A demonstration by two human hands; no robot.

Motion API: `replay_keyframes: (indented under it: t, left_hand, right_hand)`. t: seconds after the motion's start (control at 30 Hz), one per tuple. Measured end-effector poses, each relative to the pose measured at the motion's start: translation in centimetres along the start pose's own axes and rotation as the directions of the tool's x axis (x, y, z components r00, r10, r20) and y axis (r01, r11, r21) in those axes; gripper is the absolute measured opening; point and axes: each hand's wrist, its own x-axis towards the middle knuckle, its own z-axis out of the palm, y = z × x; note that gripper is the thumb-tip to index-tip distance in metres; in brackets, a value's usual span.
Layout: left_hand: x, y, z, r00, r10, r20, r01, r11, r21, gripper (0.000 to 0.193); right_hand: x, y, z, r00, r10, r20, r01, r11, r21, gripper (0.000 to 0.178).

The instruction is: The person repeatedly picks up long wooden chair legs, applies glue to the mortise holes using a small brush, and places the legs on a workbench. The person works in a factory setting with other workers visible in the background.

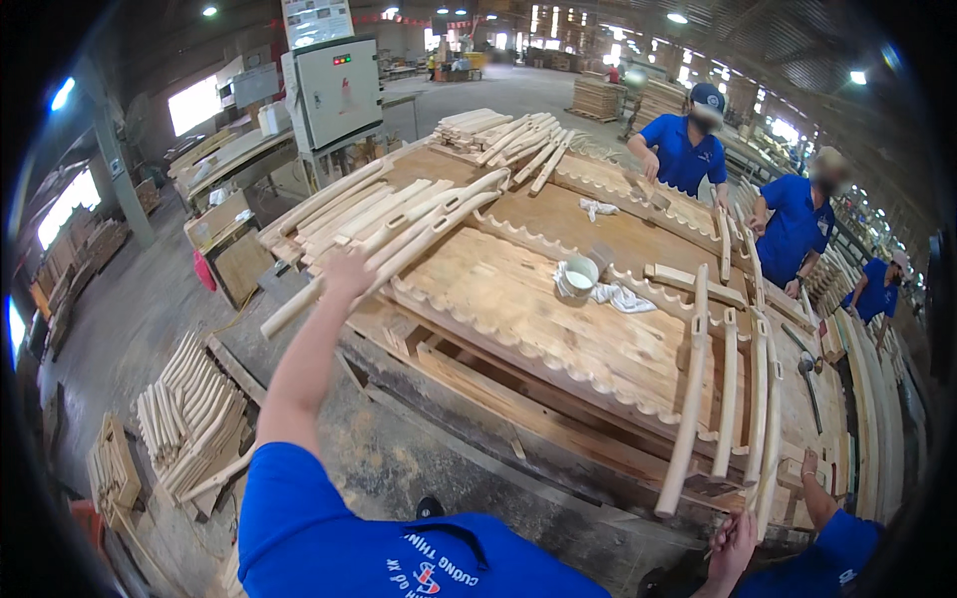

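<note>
The left hand (pixel 348 271) reaches out over the near corner of the worktop (pixel 518 299) and closes its fingers on one long curved wooden piece (pixel 384 261), pale, smooth and slightly bowed, whose near end sticks out past the worktop edge. That piece lies at the front of a stack of curved pieces (pixel 369 214) of the same bare light wood, laid side by side on the left part of the worktop. The right hand (pixel 735 546) sits low at the bottom edge, just beside the near end of a row of bowed rails (pixel 733 399); its fingers look curled around something thin, but what it grips is hard to tell.

The worktop carries wide planked panels with scalloped, wavy edges, reddish-brown beside yellower boards. A small white cup (pixel 578 273) stands near the middle with a crumpled white rag (pixel 623 297) touching it.

On the floor to the left lie bundles of short pale slats (pixel 194 414). Behind the worktop stands a grey metal cabinet (pixel 332 92) with small coloured lights near its top and a white rectangular poster above it. People in blue shirts (pixel 683 149) work at the far side.
</note>
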Motion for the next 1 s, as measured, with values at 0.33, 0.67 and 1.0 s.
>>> replay_keyframes:
  t: [0.33, 0.67, 1.0]
  left_hand:
    - [2.4, -10.1, 5.1, 0.893, 0.124, 0.433, 0.244, 0.675, -0.696, 0.047]
    - [-0.6, -10.6, 4.5, 0.997, 0.076, -0.012, -0.056, 0.604, -0.795, 0.054]
    - [-14.5, -2.3, 1.5, 0.981, 0.12, 0.155, 0.001, 0.787, -0.616, 0.05]
  right_hand:
    - [6.8, 2.7, 25.0, 0.951, -0.015, 0.308, 0.149, 0.896, -0.418, 0.018]
    - [10.4, 4.1, 32.0, 0.926, -0.02, 0.377, 0.139, 0.947, -0.291, 0.015]
    - [13.7, 1.9, 37.4, 0.846, -0.219, 0.486, 0.178, 0.975, 0.13, 0.005]
